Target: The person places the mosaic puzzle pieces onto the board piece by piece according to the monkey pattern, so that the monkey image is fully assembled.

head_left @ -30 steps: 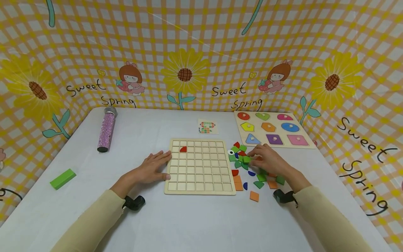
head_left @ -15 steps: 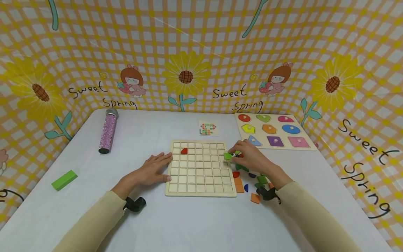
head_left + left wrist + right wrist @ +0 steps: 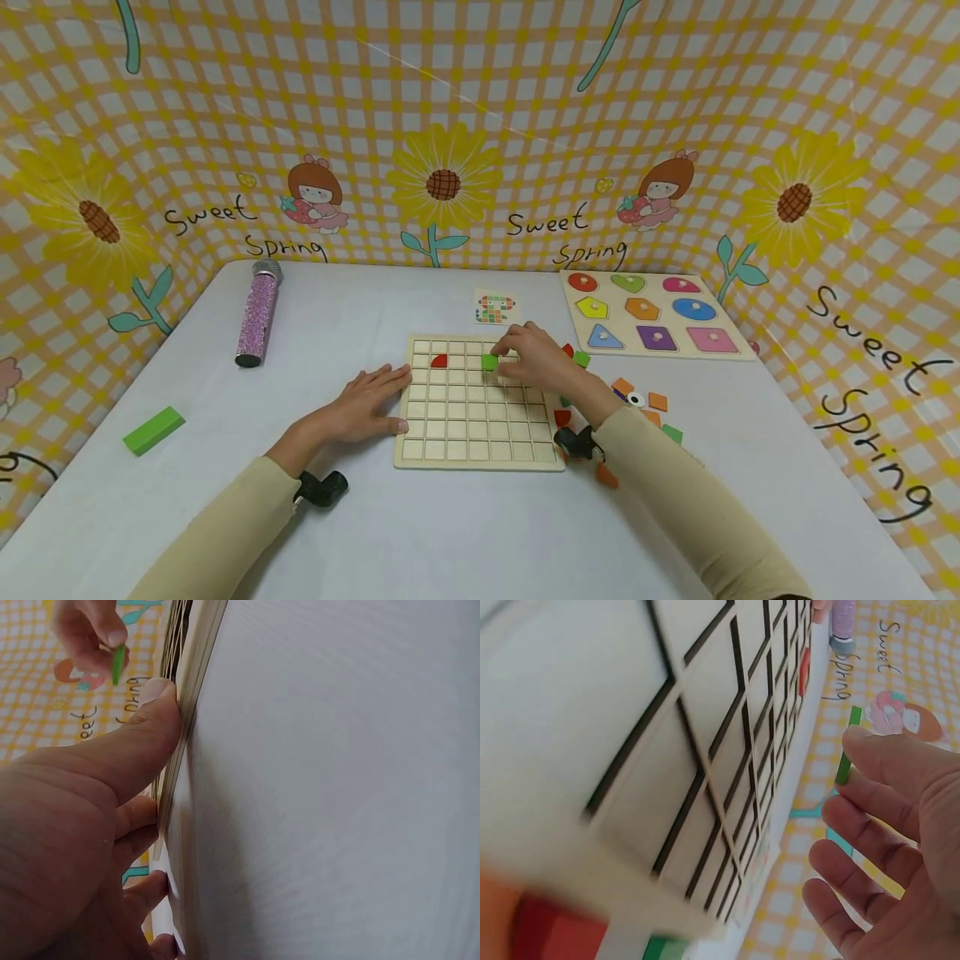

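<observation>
A square wooden grid board (image 3: 455,430) lies in the middle of the table in the head view. One red quarter-circle tile (image 3: 440,361) sits in a cell near its upper left. My left hand (image 3: 363,406) rests flat at the board's left edge, thumb and fingertips touching the rim. Over the upper right of the grid, my right hand (image 3: 538,360) pinches a flat green square tile (image 3: 489,362) between thumb and forefinger. In the right wrist view this tile (image 3: 854,716) is seen edge-on, held above the board, with the other fingers loosely bent.
Loose tiles, such as an orange square (image 3: 657,402) and a white eye piece (image 3: 634,400), lie right of the board, partly under my right arm. Behind are a pattern card (image 3: 497,307) and a knobbed shape puzzle (image 3: 617,321). A glittery microphone (image 3: 256,321) and green block (image 3: 153,431) lie left.
My right hand has taken the green square tile from the pile and carried it left over the board. My left hand has stayed at the board's edge.
</observation>
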`<state>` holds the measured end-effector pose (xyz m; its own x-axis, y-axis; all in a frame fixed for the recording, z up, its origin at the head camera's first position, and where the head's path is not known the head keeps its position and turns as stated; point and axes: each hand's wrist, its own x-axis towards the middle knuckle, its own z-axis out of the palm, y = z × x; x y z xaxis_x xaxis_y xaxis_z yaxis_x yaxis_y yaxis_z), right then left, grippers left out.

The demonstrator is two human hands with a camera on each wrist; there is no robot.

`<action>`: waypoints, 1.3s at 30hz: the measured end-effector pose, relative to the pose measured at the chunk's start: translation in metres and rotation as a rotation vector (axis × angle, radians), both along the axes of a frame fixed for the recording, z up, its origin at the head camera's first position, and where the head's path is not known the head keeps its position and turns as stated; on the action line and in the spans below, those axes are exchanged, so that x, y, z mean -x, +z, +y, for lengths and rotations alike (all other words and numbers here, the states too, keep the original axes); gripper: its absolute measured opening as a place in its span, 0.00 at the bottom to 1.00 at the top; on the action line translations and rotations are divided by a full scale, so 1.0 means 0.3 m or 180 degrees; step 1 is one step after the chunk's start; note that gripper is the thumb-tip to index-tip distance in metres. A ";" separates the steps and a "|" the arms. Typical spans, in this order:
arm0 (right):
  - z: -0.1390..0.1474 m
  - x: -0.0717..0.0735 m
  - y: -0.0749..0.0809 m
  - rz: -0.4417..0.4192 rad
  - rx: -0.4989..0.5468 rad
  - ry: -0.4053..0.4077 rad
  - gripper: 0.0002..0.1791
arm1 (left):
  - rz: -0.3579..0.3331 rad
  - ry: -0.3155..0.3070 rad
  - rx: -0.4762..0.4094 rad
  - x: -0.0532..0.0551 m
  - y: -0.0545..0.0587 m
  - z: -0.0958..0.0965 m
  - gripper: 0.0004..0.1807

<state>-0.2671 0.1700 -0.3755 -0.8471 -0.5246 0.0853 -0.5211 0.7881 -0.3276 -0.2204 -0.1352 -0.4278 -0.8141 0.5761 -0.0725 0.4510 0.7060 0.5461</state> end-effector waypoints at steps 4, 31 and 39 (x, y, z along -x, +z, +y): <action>-0.049 0.025 -0.014 -0.0111 -0.0074 0.0012 0.12 | 0.0015 -0.0005 -0.0021 -0.003 -0.001 0.000 0.43; -0.164 0.093 -0.082 -0.0274 -0.0275 -0.0085 0.13 | 0.0015 -0.0018 -0.0015 -0.007 -0.002 -0.001 0.43; -0.166 0.097 -0.080 -0.0188 -0.0288 -0.0006 0.14 | 0.0022 -0.0026 -0.0026 -0.004 0.003 -0.003 0.43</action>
<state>-0.2962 0.1202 -0.3994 -0.8503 -0.5262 -0.0125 -0.5013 0.8169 -0.2852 -0.2191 -0.1360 -0.4268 -0.8099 0.5833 -0.0621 0.4604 0.6978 0.5488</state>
